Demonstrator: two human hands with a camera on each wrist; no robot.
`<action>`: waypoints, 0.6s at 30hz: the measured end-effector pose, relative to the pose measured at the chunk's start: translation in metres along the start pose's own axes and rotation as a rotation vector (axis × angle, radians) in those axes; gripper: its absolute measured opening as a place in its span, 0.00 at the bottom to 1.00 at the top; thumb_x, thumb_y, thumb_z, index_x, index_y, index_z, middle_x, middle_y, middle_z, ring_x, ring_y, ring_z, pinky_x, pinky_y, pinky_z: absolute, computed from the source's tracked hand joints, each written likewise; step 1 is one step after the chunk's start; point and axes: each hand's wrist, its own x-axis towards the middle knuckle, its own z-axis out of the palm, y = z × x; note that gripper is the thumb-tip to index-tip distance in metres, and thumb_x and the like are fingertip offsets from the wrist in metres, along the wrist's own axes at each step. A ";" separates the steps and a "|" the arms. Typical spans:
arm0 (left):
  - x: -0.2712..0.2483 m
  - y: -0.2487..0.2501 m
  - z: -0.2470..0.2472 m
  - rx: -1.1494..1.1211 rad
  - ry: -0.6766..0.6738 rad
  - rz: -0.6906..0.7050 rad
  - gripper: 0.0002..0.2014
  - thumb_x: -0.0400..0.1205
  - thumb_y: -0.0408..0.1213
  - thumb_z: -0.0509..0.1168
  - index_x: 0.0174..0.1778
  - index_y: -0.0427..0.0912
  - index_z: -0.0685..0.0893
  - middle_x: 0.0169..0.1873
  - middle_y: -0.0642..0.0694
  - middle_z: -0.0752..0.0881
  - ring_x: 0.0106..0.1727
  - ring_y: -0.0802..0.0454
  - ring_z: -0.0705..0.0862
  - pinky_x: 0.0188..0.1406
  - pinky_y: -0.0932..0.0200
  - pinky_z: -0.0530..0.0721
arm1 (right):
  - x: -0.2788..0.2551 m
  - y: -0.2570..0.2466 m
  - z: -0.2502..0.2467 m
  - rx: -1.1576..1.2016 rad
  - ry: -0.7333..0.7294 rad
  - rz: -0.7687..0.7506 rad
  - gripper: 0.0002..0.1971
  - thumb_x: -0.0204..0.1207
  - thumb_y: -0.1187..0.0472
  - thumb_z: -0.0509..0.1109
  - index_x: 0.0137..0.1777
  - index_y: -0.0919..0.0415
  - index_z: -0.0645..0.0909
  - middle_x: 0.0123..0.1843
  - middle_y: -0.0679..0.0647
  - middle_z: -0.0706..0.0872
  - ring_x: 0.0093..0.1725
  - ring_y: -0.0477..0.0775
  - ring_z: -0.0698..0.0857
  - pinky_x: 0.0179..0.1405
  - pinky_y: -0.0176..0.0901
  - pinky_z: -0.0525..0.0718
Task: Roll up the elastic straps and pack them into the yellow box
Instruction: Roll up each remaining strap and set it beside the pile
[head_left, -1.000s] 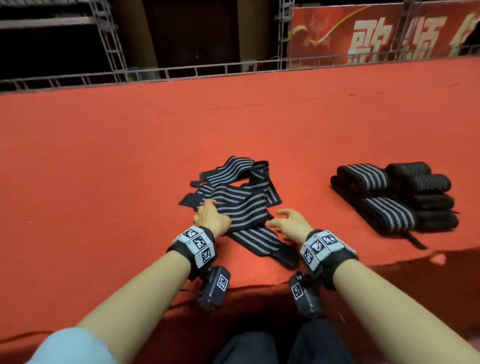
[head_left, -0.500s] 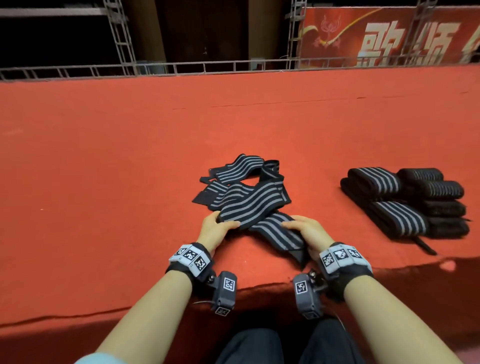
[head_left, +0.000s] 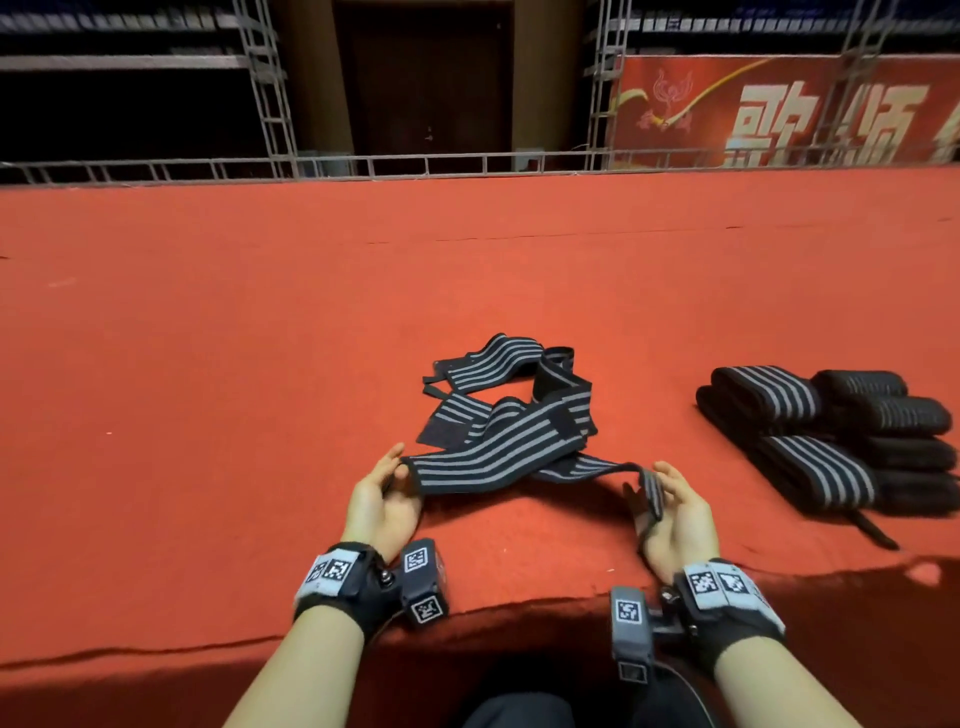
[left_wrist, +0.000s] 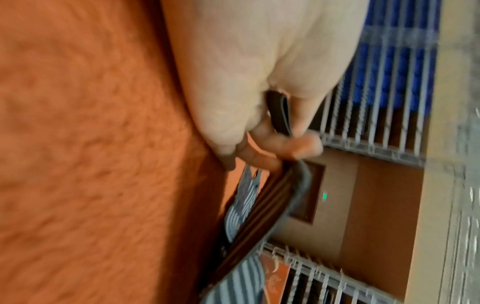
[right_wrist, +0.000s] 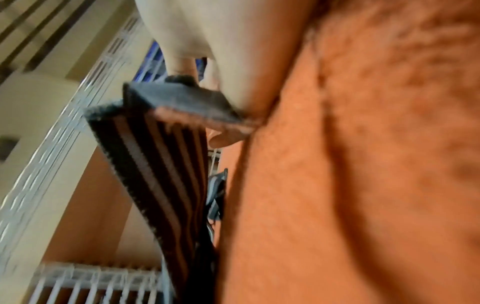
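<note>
Strap (head_left: 493, 465) centre, near the carpet's (head_left: 208, 364) front edge, unrolled, long axis roughly 9-to-3, far loops trailing toward 12. Left hand (head_left: 382, 499) pinches its 9 o'clock end; right hand (head_left: 675, 512) grips the 3 o'clock end. Rolls (head_left: 831, 441) stacked at 3: part done. Rolling this one and boxing all remain; no box visible.

This looks like a stage or event hall. A wide platform covered in red carpet (head_left: 260, 338) stretches ahead, its front edge dropping into shadow. Along its far side runs a low metal truss rail (head_left: 363, 169), with upright truss towers (head_left: 265, 88) rising from it. Beyond hangs a red banner (head_left: 779, 114) with large pale characters, beside a dark wooden door (head_left: 426, 78).
</note>
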 end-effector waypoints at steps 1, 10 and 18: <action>-0.001 0.001 -0.002 -0.039 -0.006 -0.007 0.10 0.82 0.27 0.55 0.49 0.36 0.82 0.25 0.46 0.82 0.35 0.51 0.82 0.56 0.54 0.80 | 0.000 -0.001 -0.003 0.074 -0.022 0.010 0.09 0.76 0.68 0.64 0.42 0.55 0.83 0.34 0.51 0.87 0.27 0.46 0.85 0.39 0.38 0.87; 0.000 -0.010 0.001 0.375 -0.106 0.145 0.29 0.76 0.20 0.65 0.73 0.42 0.70 0.67 0.35 0.76 0.61 0.48 0.81 0.60 0.57 0.80 | -0.010 -0.003 0.001 0.257 -0.049 0.050 0.30 0.61 0.80 0.59 0.65 0.62 0.68 0.58 0.64 0.87 0.62 0.58 0.84 0.69 0.56 0.74; -0.027 -0.050 0.077 2.229 0.001 0.488 0.43 0.74 0.63 0.66 0.82 0.55 0.57 0.85 0.43 0.41 0.83 0.34 0.37 0.80 0.36 0.40 | -0.009 -0.002 0.010 0.020 -0.047 0.025 0.04 0.80 0.65 0.65 0.46 0.57 0.81 0.46 0.54 0.90 0.51 0.51 0.87 0.59 0.46 0.80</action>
